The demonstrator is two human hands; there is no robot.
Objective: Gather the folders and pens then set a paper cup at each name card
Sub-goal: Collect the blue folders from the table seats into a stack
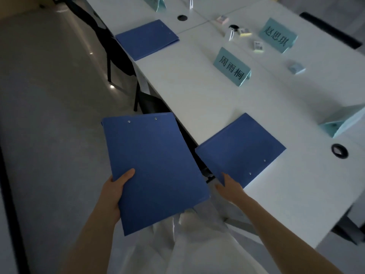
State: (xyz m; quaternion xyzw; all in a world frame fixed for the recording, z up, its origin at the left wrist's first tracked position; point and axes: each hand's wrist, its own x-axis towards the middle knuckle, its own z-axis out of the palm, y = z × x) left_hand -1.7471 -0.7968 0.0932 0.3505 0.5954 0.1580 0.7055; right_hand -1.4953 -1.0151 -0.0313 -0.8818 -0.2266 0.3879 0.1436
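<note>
**Blue folders at the table edge**

Blue plastic fills our view: our left hand grips one folder by its lower left corner, thumb on top, fingers hidden beneath, holding it out over the floor beside the white table. Our right hand reaches the near corner of a second folder that overhangs the table edge — fingers loosely spread, touching it, though we cannot tell whether they have closed on it. A third folder lies farther along the same edge. Two pale teal name cards stand well apart from the folders — no pen is clearly visible.
</note>
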